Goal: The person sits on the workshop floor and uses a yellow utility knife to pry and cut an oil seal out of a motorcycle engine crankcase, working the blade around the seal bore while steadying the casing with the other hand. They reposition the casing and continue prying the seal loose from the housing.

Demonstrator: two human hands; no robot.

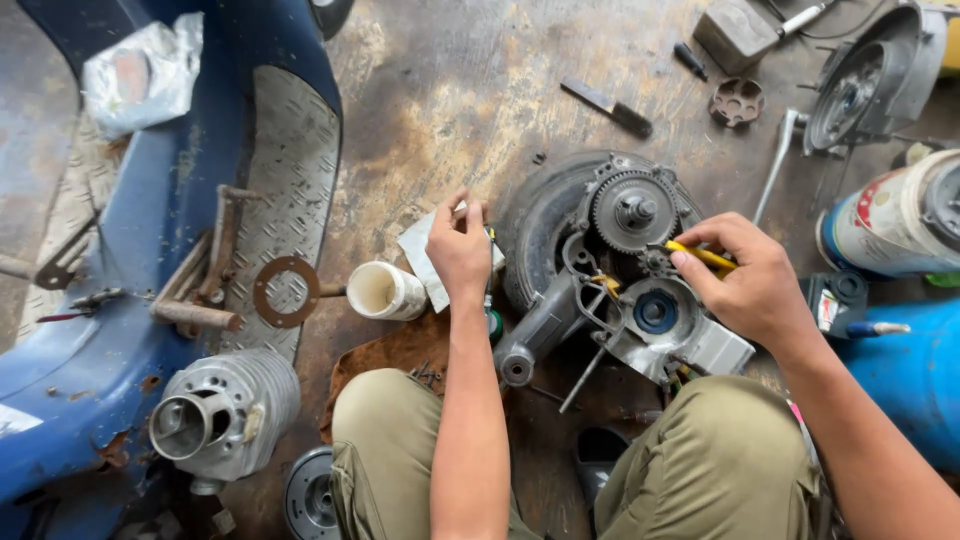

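Right hand [757, 290] pinched a yellow-handled tool [700, 255], long axis pointing left toward the toothed gear [633, 211] just beyond; left hand [458, 245], farther left of that gear, closed on a white card [420, 250].

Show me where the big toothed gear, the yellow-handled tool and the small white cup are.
Toothed gear [634, 211]: head view, on its central hub.
Yellow-handled tool [703, 256]: head view, on the yellow handle beside the right hand's fingers.
White cup [384, 291]: head view, on its side wall by the open mouth.
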